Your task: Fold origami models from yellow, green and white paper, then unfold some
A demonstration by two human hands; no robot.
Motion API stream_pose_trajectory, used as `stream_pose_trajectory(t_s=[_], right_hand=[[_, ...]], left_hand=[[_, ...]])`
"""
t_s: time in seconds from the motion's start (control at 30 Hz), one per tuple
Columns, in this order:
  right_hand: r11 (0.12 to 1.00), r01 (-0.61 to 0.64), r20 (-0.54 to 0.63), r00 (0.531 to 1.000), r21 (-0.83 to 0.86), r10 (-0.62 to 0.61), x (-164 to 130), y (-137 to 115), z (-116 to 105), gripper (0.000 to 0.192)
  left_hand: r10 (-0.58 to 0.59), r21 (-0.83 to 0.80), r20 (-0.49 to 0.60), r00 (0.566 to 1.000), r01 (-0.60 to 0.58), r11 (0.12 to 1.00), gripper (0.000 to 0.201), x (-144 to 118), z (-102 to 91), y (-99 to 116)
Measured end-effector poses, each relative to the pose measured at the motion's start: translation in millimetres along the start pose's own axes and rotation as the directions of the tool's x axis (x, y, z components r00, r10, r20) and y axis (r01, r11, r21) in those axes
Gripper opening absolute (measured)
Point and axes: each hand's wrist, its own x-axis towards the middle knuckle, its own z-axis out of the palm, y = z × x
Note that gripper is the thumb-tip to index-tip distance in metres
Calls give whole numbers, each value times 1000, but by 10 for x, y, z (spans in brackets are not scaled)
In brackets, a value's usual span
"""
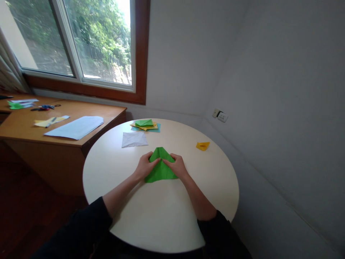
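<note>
The sides of the green paper (160,168) were hidden under the two hands, so only its pointed top and its lower middle showed. The folds in it were hard to make out. The fingertips were tucked in close to the paper, and it was hard to tell just how each finger lay. The left hand (145,166) lay on the left side of the green paper with its fingers bent and close together, pressing down on the fold. The right hand (176,166) lay on the right side in the same way, fingers curled and pressed on the paper. The two hands nearly met at the middle of the paper. The green paper lay flat near the middle of the round white surface (161,212), a little toward its far edge. A white sheet (134,139) lay farther back, toward the far left edge. A small pile of colored papers (146,125) sat at the far edge, and the pile was too small to count. A little yellow folded piece (202,145) sat apart, toward the right edge. The near edge of the surface was covered by dark sleeves (81,230).
</note>
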Motion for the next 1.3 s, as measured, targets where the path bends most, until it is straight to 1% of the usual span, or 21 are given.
stream_pose_trajectory(t_s=[0.13,0.3,0.4,0.5,0.57,0.67,0.8,0.87,0.93,1.0,1.07,1.13,1.2,1.3], right_hand=[[991,49,-79,995,-123,-59,-13,-7,-3,29],[960,70,-132,985,-272,-109,-43,-38,13,23],[904,92,-173,969,-418,-179,-63,-84,42,20],[812,129,-210,932,-569,-295,-73,-134,69,16],[761,163,-208,907,-628,-366,-76,-156,79,14],[713,214,-180,883,-667,-433,-77,-160,81,13],[689,286,-127,867,-666,-482,-78,-128,87,8],[686,314,-97,867,-656,-489,-81,-114,96,8],[687,331,-63,875,-647,-480,-83,-104,106,9],[692,343,-31,884,-635,-467,-85,-95,114,11],[697,359,-4,887,-621,-461,-85,-84,120,14],[700,382,21,885,-603,-465,-85,-70,125,19],[702,413,53,880,-580,-473,-87,-61,130,25],[702,459,121,871,-544,-476,-103,-67,136,34]], left_hand=[[17,7,17,1000,-17,1000,25,-13,5,4],[6,13,-15,1000,-6,1000,24,-20,11,48],[13,-6,-38,999,-13,1000,25,-14,28,55],[20,-58,-50,999,-23,998,27,-10,60,57],[22,-106,-44,999,-26,994,27,-12,89,65],[15,-162,-23,1000,-18,987,27,-18,130,80],[1,-249,-22,1000,-6,969,24,-16,165,78],[-16,-310,-19,1000,9,951,22,-15,174,76],[-57,-382,0,998,53,922,20,-19,180,86],[-119,-471,40,992,123,873,19,-27,179,114],[-183,-577,81,980,196,793,21,-37,170,153],[-233,-674,121,965,252,695,26,-40,156,190],[-267,-737,145,953,284,614,33,-34,140,211],[-323,-781,117,939,288,554,39,-9,124,198]])
